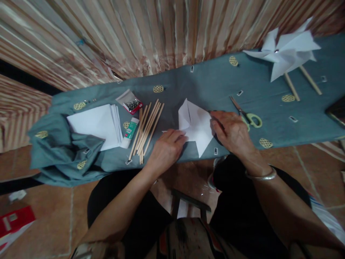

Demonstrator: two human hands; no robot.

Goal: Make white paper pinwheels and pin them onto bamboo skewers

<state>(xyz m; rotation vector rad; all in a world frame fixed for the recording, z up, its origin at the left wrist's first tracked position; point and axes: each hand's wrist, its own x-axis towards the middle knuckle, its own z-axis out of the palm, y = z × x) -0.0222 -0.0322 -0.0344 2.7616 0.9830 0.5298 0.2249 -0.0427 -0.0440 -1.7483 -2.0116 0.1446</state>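
Observation:
A partly folded white paper pinwheel (201, 124) lies on the cloth-covered table in front of me. My left hand (167, 146) presses its closed fingers on the pinwheel's lower left, holding down a folded point. At the right edge, my right hand (233, 133) grips the paper between thumb and fingers; its fingertips are partly hidden. Just beyond that hand are scissors (253, 120) with light green handles. Several wooden sticks (148, 127) lie left of my left hand, beside a green and white glue stick (130, 132).
A stack of white paper (93, 126) lies at the left by the bunched cloth (61, 154). An opened packet of metal fasteners (132, 104) sits behind the sticks. Finished white pinwheels (285, 50) on sticks rest at the far right. A pleated curtain (161, 36) hangs behind the table.

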